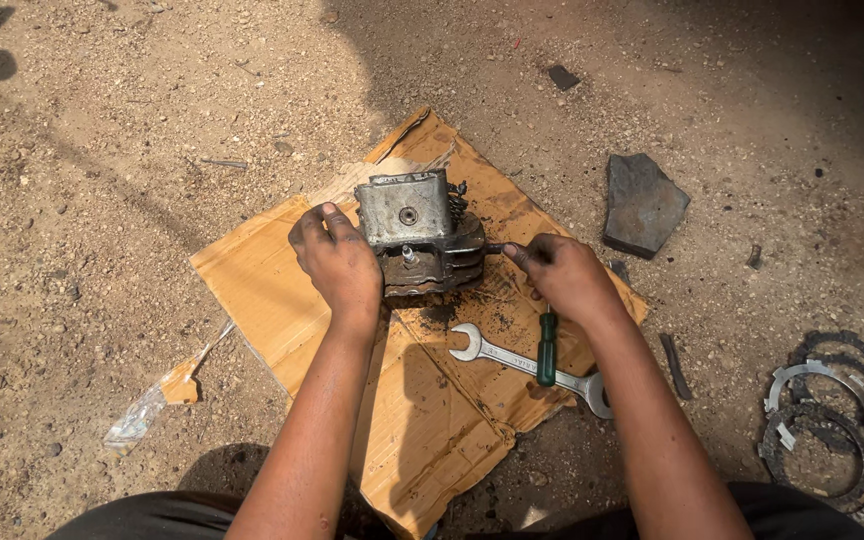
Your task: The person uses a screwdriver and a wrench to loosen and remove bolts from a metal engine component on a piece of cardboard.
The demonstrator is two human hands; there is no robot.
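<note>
Two bare hands work a grimy engine block on a sheet of cardboard laid over dirt. The left hand clasps its left side; the right hand pinches a dark part at its right edge. A spanner and green-handled screwdriver lie nearer, unused; the block looks largely assembled.

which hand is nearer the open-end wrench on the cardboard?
Right. The right hand is just above the wrench, at the engine part's right side. The left hand rests on that part's left side, farther from the wrench.
</note>
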